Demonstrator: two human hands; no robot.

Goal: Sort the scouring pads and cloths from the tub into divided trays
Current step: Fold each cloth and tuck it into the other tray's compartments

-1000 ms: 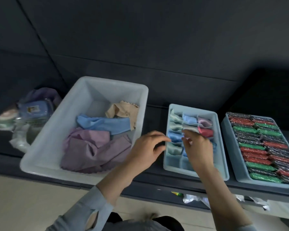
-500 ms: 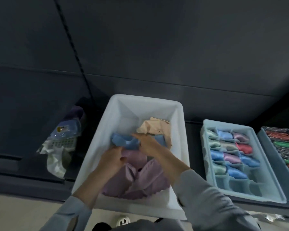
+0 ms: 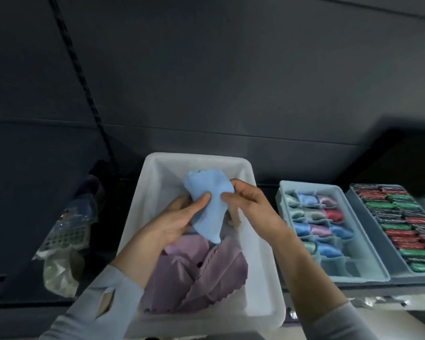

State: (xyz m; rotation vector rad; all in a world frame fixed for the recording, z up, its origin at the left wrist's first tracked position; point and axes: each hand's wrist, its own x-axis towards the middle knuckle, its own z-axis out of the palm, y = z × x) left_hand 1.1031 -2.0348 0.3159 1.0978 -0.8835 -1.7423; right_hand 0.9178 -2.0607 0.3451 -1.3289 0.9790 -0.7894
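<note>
blue cloth [image 3: 207, 204] pinched by fingers of left hand [image 3: 174, 223] and right hand [image 3: 250, 204], over white tub [image 3: 263, 278]

Blue cloth [image 3: 207, 204] pinched between my left hand [image 3: 174, 220] and right hand [image 3: 249, 204], hanging crumpled above the white tub [image 3: 263, 278]. Purple scalloped cloths [image 3: 194, 268] piled in tub. Light-blue divided tray [image 3: 368, 273] right of it, rolled cloths in most cells; grey tray [image 3: 378, 231] packed with red/green scouring pads [image 3: 402, 229].
</note>
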